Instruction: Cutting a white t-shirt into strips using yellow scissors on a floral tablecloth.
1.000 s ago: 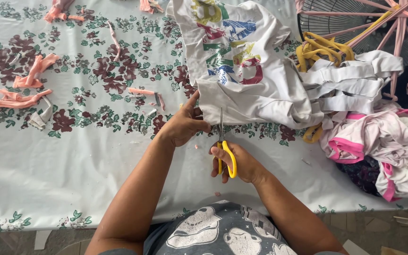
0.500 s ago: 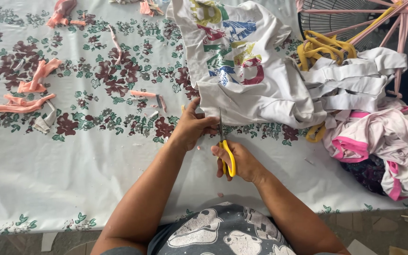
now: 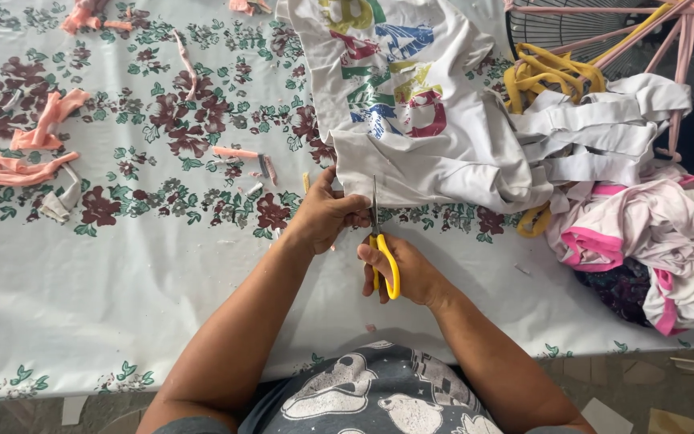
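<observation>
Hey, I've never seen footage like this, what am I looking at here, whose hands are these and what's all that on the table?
This is one view from a camera worn on a person's head, looking down at their own bare hands; no machine is involved. The right hand holds yellow-handled scissors, blades at the edge of a white printed shirt. The left hand pinches that edge beside the blades. They work over a floral tablecloth with orange fabric strips at left and a pile of clothes at right.

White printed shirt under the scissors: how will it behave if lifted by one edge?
The white shirt is probably floppy: it lies in soft folds. Likely light, thin fabric. It may drag on the floral tablecloth, since the left hand pins its hem beside the scissors.
</observation>
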